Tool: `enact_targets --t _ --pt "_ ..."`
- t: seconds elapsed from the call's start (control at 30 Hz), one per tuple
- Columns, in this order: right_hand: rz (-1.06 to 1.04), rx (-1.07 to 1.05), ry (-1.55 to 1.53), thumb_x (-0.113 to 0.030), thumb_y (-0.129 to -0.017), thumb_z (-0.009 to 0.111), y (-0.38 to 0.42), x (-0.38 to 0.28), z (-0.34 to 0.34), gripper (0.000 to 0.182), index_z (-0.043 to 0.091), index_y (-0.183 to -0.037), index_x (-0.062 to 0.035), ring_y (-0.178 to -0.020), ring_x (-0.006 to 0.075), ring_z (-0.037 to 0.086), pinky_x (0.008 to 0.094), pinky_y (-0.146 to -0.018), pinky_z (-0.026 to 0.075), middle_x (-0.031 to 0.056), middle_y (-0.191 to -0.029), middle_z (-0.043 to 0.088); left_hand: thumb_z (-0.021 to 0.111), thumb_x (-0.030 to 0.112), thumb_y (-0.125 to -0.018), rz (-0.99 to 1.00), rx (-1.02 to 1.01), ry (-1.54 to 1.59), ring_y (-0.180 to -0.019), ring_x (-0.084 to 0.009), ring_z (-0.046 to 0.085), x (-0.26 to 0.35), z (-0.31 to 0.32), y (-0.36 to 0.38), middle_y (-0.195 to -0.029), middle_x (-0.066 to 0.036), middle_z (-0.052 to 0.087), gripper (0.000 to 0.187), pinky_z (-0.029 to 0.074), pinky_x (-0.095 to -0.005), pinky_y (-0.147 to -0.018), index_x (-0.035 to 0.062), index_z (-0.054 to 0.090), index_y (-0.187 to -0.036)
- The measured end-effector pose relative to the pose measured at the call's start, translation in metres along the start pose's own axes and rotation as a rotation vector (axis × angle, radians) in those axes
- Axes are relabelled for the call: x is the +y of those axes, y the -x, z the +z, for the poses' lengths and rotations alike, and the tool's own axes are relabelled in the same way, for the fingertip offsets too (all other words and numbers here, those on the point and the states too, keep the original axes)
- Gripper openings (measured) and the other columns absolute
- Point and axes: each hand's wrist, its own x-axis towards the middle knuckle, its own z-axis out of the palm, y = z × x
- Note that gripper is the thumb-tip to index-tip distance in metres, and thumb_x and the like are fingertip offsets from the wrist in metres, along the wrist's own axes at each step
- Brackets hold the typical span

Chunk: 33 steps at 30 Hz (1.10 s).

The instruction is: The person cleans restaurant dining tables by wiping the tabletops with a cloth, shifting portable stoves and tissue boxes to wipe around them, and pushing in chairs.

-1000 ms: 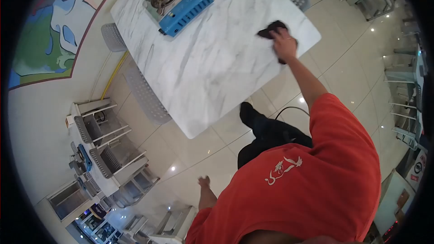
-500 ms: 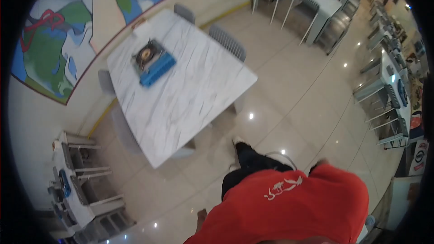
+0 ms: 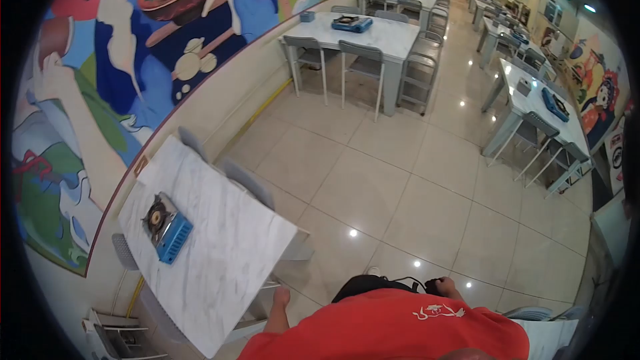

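Observation:
My left hand [image 3: 281, 299] hangs beside the near edge of the marble-patterned table [image 3: 227, 240], its fingers too small and foreshortened to read. On that table lies a portable stove [image 3: 165, 228] with a blue front and a round burner. In front of the red shirt [image 3: 400, 327], my right hand [image 3: 445, 287] is closed round a small black object [image 3: 432, 287], from which a dark cord runs toward the black trousers [image 3: 370, 285].
A painted mural [image 3: 120, 47] covers the left wall. Grey chairs [image 3: 247, 183] flank the near table. Ahead stands another stove table [image 3: 393, 39], with more rows behind. At right is a further table [image 3: 540, 103]. Shiny tiles [image 3: 373, 180] lie between.
The view has lifted and turned, showing more mural and the far rows. The near table now sits lower and further left. My right hand and the black object show more clearly.

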Motion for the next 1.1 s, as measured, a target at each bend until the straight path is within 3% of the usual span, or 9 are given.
enact_targets --t 0.03,0.13,0.23,0.63,0.83,0.93,0.97,1.03,1.1 --pt "-0.008 -0.025 0.019 -0.028 -0.077 0.054 -0.007 0.0 -0.009 0.037 0.064 -0.102 -0.0021 -0.098 0.0335 0.06 0.0397 -0.088 0.046 0.0207 -0.102 0.063 0.049 0.022 -0.081 -0.124 0.175 0.403 -0.096 -0.0393 0.058 0.054 -0.014 -0.013 -0.1 -0.025 0.061 0.029 0.046 -0.0451 -0.083 -0.0006 0.064 -0.092" --pt "0.044 0.047 -0.084 -0.028 -0.077 0.054 -0.029 -0.006 -0.045 0.036 0.064 -0.101 -0.0022 -0.096 0.0339 0.061 0.0403 -0.087 0.047 0.0204 -0.1 0.064 0.06 0.031 -0.079 -0.134 0.045 0.59 -0.104 -0.0353 0.055 0.162 -0.035 -0.076 -0.109 -0.025 0.058 0.044 0.045 -0.0406 -0.088 -0.0011 0.056 -0.11" --pt "0.106 0.106 -0.155 -0.027 -0.077 0.053 -0.061 -0.014 -0.08 0.036 0.064 -0.1 -0.0024 -0.095 0.0341 0.061 0.0405 -0.086 0.047 0.0201 -0.099 0.064 0.062 0.033 -0.077 -0.002 -0.023 0.436 -0.107 -0.0354 0.054 0.24 -0.066 -0.098 -0.113 -0.024 0.057 0.051 0.043 -0.0392 -0.092 -0.0011 0.053 -0.114" --pt "0.071 0.191 -0.208 -0.022 -0.078 0.054 -0.225 -0.158 -0.127 0.032 0.063 -0.099 -0.0003 -0.092 0.0346 0.062 0.0409 -0.084 0.047 0.0207 -0.095 0.064 0.054 0.04 -0.08 -0.125 -0.3 0.374 -0.101 -0.0398 0.056 0.226 -0.096 -0.177 -0.108 -0.026 0.058 0.052 0.044 -0.043 -0.088 -0.0055 0.058 -0.104" --pt "0.028 0.184 -0.211 -0.022 -0.079 0.054 -0.319 -0.218 -0.166 0.031 0.063 -0.098 0.0004 -0.093 0.0349 0.061 0.041 -0.083 0.047 0.0213 -0.096 0.064 0.049 0.042 -0.084 -0.178 -0.641 -0.029 -0.107 -0.0389 0.054 0.289 -0.098 -0.377 -0.114 -0.025 0.056 0.054 0.044 -0.0407 -0.091 -0.004 0.058 -0.11" --pt "0.071 0.338 -0.32 -0.018 -0.081 0.051 -0.342 -0.25 -0.208 0.032 0.06 -0.103 0.0029 -0.091 0.0329 0.062 0.0386 -0.08 0.047 0.0207 -0.096 0.064 0.048 0.042 -0.084 -0.031 -0.496 -0.072 -0.125 -0.0347 0.039 0.342 -0.137 -0.485 -0.134 -0.021 0.041 0.06 0.034 -0.0403 -0.104 -0.0019 0.047 -0.125" --pt "0.076 0.331 -0.319 -0.018 -0.081 0.051 -0.353 -0.254 -0.215 0.032 0.06 -0.103 0.0029 -0.091 0.0329 0.062 0.0386 -0.08 0.047 0.0207 -0.096 0.064 0.049 0.037 -0.08 0.091 -0.255 -0.069 -0.108 -0.04 0.051 0.364 -0.157 -0.509 -0.117 -0.025 0.053 0.048 0.042 -0.0445 -0.092 -0.0001 0.059 -0.108" --pt "0.107 0.466 -0.497 -0.019 -0.083 0.05 -0.377 -0.259 -0.229 0.033 0.059 -0.104 0.0046 -0.089 0.0299 0.061 0.0386 -0.079 0.047 0.019 -0.096 0.063 0.039 0.033 -0.086 0.275 -0.287 -0.252 -0.114 -0.0367 0.047 0.414 -0.201 -0.573 -0.122 -0.023 0.049 0.043 0.039 -0.0416 -0.097 0.003 0.06 -0.108" --pt "0.118 0.495 -0.613 -0.021 -0.085 0.048 -0.402 -0.274 -0.248 0.033 0.058 -0.102 0.0052 -0.086 0.0258 0.06 0.0377 -0.078 0.048 0.016 -0.095 0.062 0.044 0.034 -0.085 0.129 -0.123 0.008 -0.112 -0.0345 0.05 0.451 -0.216 -0.633 -0.12 -0.022 0.052 0.044 0.04 -0.0411 -0.096 0.0021 0.055 -0.113"
